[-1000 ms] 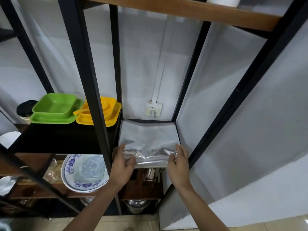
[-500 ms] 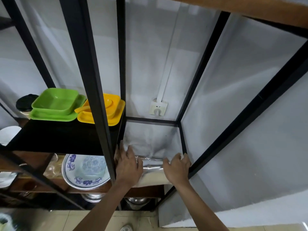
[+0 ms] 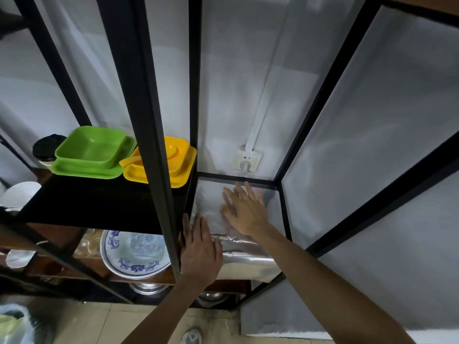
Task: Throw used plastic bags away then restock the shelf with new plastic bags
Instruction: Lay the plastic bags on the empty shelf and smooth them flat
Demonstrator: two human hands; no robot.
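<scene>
black metal shelf frame [image 3: 139, 100] against a white wall [image 3: 238, 70]. on the left shelf, green dishes [image 3: 90, 151] and yellow dishes [image 3: 161, 162]. clear plastic bags [image 3: 246, 254] lie on the right shelf. your left hand [image 3: 200, 249] rests flat, fingers extended, on their near edge; your right hand [image 3: 244, 208] lies spread open, blurred, farther in.

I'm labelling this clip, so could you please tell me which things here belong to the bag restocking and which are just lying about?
Job:
clear plastic bags
black metal shelf frame
left hand
right hand

Lying about:
green square plastic dishes
yellow square plastic dishes
blue-patterned white plate
</scene>
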